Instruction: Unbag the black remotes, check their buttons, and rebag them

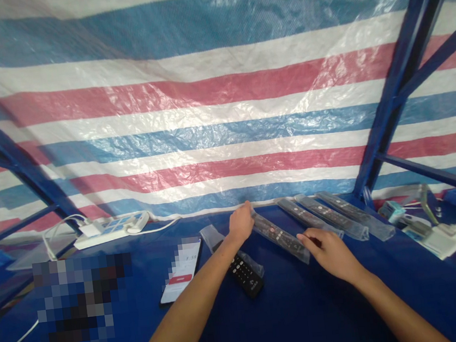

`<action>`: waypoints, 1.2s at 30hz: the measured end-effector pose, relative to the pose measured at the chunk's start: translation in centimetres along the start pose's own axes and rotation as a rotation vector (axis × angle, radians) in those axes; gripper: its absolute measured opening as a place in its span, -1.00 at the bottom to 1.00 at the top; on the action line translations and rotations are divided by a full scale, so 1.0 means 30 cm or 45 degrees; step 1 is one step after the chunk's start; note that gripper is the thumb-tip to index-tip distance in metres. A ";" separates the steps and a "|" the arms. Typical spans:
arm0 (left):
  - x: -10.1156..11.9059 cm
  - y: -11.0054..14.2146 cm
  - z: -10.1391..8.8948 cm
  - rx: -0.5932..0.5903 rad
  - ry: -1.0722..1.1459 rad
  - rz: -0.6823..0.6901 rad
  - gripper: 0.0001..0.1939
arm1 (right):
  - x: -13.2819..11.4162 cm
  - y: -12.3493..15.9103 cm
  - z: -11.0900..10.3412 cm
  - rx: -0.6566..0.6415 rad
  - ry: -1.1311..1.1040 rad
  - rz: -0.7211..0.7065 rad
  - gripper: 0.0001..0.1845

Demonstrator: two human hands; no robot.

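Clear plastic sleeved the black remote (280, 236) that both hands held, and it lay slantwise on the blue table (309, 304) near the far edge. The person's left hand (241, 223) gripped the sleeve's far end, with the fingers curled closed around it and the thumb on top. The right hand (331, 252) met the near end, where the fingers were bent loosely and the fingertips pinched the plastic; how firmly could not be told from where I stood. Both forearms reached in from the near side of the table, well apart at the elbows. A second remote (246, 275), bare at its near end and half out of its own sleeve, lay under the left forearm, just beside the held one. Three more bagged remotes (335, 213) lay side by side to the right of the held one, near the table's back edge. A phone (182, 270) with a lit screen lay flat to the left of the left forearm. A white power strip (111, 230) with a plugged charger and cable rested at the far left edge. A white adapter (442, 240) with cables sat at the right side. A striped tarp (211, 96) in blue, white and red hung behind the table, framed by blue metal struts (402, 74).
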State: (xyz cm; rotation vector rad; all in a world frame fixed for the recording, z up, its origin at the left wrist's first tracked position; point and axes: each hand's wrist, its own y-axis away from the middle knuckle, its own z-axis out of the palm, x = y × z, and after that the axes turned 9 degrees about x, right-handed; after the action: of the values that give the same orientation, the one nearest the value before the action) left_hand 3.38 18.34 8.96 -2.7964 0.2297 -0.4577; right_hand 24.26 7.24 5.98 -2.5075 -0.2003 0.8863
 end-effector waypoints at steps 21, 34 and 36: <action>0.175 0.006 -0.390 0.314 0.087 0.318 -0.75 | 0.006 -0.003 0.036 -0.288 0.085 0.112 -0.48; 0.247 0.037 -0.535 0.542 0.253 0.497 -0.80 | -0.028 -0.006 0.079 -0.246 0.042 0.006 -0.78; 0.207 0.021 -0.605 0.684 0.382 0.481 -0.83 | -0.017 -0.002 0.061 -0.231 0.028 0.007 -0.76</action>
State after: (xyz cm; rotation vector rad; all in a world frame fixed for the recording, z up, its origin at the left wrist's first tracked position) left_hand 3.08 11.68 26.96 -2.0945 0.5899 -0.7172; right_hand 22.73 7.85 5.05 -2.6842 -0.2776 0.8781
